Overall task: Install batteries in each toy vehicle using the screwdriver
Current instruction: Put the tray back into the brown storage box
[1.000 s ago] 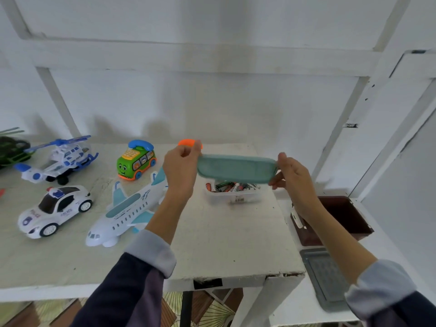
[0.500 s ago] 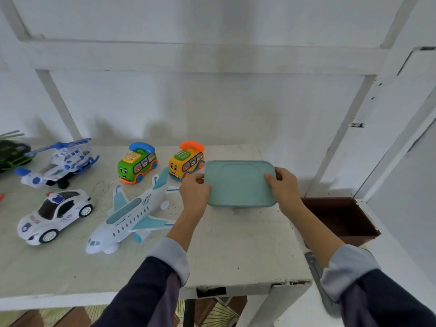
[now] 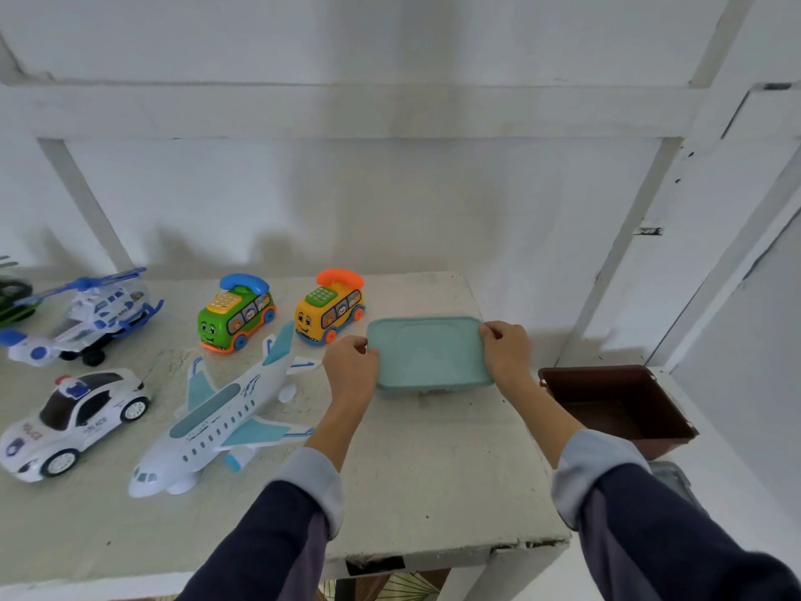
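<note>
Between the left hand [image 3: 350, 366] and right hand [image 3: 506, 355], the teal lid [image 3: 429, 351] lies crosswise on its container, each hand pinching one short end.

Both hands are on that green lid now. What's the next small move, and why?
Probably press the lid down at both ends until it seats. The left hand and right hand grip its short edges, and it lies flat over the box, whose rim just shows beneath. No screwdriver is in view, so closing up seems the immediate step.
</note>
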Motion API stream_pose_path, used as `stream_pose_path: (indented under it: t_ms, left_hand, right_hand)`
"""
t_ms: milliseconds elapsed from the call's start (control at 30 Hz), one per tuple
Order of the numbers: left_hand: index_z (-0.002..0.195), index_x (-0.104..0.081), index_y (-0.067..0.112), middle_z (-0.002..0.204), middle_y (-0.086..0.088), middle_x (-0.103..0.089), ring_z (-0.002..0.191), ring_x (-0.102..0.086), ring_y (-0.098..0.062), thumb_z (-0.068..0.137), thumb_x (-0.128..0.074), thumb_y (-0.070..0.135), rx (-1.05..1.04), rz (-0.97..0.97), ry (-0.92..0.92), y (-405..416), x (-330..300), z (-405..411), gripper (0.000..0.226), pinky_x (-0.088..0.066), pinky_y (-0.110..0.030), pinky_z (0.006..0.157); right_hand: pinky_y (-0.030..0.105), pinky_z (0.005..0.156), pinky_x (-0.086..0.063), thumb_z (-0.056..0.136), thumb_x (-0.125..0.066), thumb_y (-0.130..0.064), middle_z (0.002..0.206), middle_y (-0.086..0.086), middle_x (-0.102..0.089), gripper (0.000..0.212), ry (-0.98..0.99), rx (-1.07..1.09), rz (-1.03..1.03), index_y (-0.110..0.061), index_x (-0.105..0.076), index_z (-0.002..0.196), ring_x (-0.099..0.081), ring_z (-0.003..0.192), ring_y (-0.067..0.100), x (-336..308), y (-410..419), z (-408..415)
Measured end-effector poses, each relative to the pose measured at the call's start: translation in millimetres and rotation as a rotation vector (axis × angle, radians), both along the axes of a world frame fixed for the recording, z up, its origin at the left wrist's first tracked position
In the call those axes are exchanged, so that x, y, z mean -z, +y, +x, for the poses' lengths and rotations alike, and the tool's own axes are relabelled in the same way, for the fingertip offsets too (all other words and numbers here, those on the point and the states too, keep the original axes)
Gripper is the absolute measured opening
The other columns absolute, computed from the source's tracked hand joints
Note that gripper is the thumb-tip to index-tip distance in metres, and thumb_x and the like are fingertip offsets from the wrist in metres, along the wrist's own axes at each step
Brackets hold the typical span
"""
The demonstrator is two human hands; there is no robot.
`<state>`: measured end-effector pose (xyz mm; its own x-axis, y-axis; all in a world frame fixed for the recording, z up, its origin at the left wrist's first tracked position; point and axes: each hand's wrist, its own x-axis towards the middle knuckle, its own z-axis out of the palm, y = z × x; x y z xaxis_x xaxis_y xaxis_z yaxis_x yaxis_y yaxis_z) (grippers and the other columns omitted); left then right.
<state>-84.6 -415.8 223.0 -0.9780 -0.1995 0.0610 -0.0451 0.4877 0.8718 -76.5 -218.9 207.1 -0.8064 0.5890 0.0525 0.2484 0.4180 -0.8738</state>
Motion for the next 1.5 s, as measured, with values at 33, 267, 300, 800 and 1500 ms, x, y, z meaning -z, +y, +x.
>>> stream_pose_path:
  t_ms: [33, 267, 300, 800, 1500]
  left_hand:
    - [0.1, -0.068, -0.008, 0.084, -0.006, -0.055, 0.081, -0.048, -0.018, 0.089, -0.057, 0.0, 0.001, -0.006, 0.002, -0.2, 0.9, 0.4, 0.017, -0.036, -0.025, 0.071]
    - [0.106, -0.066, -0.005, 0.104, -0.016, -0.064, 0.086, -0.05, -0.016, 0.093, -0.057, 0.008, -0.001, 0.014, -0.018, 0.4, 6.9, -4.0, 0.02, -0.036, -0.023, 0.072]
    - [0.107, -0.066, -0.005, 0.105, -0.015, -0.064, 0.086, -0.05, -0.015, 0.093, -0.057, 0.009, 0.002, 0.015, -0.018, 0.2, 7.1, -4.7, 0.021, -0.036, -0.022, 0.072]
    - [0.104, -0.061, -0.001, 0.113, -0.017, -0.055, 0.09, -0.049, -0.019, 0.093, -0.058, 0.012, 0.003, 0.027, -0.028, 1.3, 15.3, -12.5, 0.018, -0.038, -0.025, 0.078]
    - [0.076, -0.05, 0.008, 0.096, -0.018, -0.058, 0.087, -0.057, -0.03, 0.093, -0.061, 0.011, 0.033, 0.414, -0.357, -9.7, 12.2, -25.6, 0.02, -0.054, -0.04, 0.074]
  right_hand:
    - [0.026, 0.078, -0.036, 0.094, -0.048, -0.015, 0.107, 0.018, -0.059, 0.023, -0.004, -0.005, 0.005, -0.004, -0.068, 0.096, -0.053, 0.089, 0.025, 1.4, 0.1, -1.4]
    - [0.016, 0.067, -0.025, 0.097, -0.043, -0.014, 0.108, 0.02, -0.054, 0.027, 0.012, -0.019, 0.062, -0.001, -0.066, 0.104, -0.044, 0.082, 0.019, 3.4, 0.5, -5.4]
    - [0.015, 0.063, -0.024, 0.097, -0.043, -0.013, 0.108, 0.02, -0.053, 0.027, 0.014, -0.019, 0.069, 0.0, -0.066, 0.104, -0.043, 0.082, 0.019, 2.8, 0.5, -5.9]
    - [0.023, 0.073, -0.028, 0.099, -0.037, -0.019, 0.11, 0.018, -0.058, 0.031, -0.081, -0.073, 0.144, -0.001, -0.063, 0.105, -0.044, 0.085, 0.017, 2.9, 5.6, -22.0]
    - [0.032, 0.075, -0.035, 0.101, -0.03, -0.023, 0.099, 0.008, -0.047, 0.026, -0.181, -0.181, -0.056, -0.002, -0.04, 0.112, -0.045, 0.089, 0.023, 1.6, 5.7, -26.2]
